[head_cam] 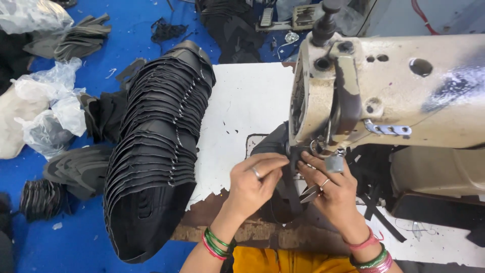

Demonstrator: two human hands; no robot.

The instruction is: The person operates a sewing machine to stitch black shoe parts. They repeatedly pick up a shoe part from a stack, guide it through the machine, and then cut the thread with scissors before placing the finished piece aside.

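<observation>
A dark piece of fabric (277, 146) lies under the head of the cream sewing machine (389, 96), right at the needle area, and both hands are on it. The left hand (252, 184) presses down on the piece from the left, its fingers (273, 163) curled and pinching the edge of the fabric just beside the presser foot. The right hand (331, 194) rests on the same piece from the right, its fingers (309, 164) closed on the cloth close to the needle; a small pair of metal snips (309, 194) shows beneath this palm, and whether the hand grips it or it only lies there cannot be told.

How far the seam has run is hidden by the hands and the machine head. Judging by position, this piece is mid-handling at the needle.

Left of the hands, on the white tabletop (247, 101), a long stack of black cut pieces (156, 151) lies chained together by thread and hangs over the edge, which suggests a large batch already passed through. Further out, more dark piles (81, 38) and crumpled plastic bags (48, 111) lie on the blue floor (131, 35); whether those are finished cannot be told.
</observation>
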